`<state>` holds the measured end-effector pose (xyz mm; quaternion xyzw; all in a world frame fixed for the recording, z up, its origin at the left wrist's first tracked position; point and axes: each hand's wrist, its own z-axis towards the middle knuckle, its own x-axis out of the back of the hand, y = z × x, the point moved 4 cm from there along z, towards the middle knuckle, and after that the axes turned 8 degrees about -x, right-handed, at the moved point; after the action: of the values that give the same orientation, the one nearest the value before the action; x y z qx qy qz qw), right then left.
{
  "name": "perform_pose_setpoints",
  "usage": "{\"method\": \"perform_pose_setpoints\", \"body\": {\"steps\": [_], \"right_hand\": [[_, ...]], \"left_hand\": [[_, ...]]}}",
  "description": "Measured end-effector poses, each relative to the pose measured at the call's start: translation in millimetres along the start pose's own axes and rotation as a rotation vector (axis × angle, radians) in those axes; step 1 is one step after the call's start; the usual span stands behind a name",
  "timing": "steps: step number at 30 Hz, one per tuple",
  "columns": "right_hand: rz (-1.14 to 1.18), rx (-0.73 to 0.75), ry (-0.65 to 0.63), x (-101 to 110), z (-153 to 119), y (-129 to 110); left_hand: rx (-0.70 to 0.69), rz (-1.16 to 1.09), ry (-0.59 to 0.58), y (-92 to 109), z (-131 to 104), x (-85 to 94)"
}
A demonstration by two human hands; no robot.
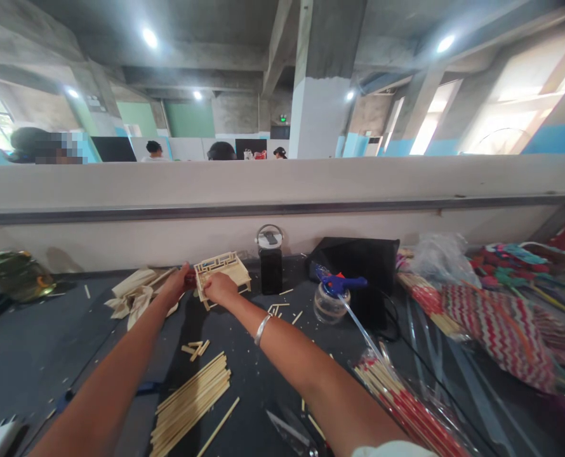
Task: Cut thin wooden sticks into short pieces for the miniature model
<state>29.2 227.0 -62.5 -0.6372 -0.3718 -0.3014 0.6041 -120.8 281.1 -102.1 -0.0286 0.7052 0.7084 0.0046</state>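
Observation:
A small wooden stick model [235,271], shaped like a little bench with a railed back, stands near the back of the dark table. My right hand [220,289] is closed on its front left part. At the model's left end is my left hand [183,282], its fingers partly hidden, with something dark red beside them that I cannot make out. Many thin wooden sticks [192,400] lie in a bundle nearer to me, with several short pieces [195,349] just beyond them.
A dark bottle [271,266] stands right of the model. Further right are a blue glue gun [342,284] on a glass jar [327,308], a black box, packaged sticks [401,406] and a patterned cloth. Scissors [289,431] lie in front; crumpled paper [137,295] is at left.

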Motion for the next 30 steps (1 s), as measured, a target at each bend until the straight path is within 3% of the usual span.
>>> {"method": "perform_pose_setpoints", "body": {"steps": [14,30], "right_hand": [[0.005,0.142,-0.029,-2.1,-0.3,7.3],[-0.032,0.155,0.043,-5.7,-7.7,7.0]], "left_hand": [[-0.010,0.008,-0.032,-4.8,0.5,2.5],[-0.010,0.067,-0.015,-5.9,1.1,2.7]]}}
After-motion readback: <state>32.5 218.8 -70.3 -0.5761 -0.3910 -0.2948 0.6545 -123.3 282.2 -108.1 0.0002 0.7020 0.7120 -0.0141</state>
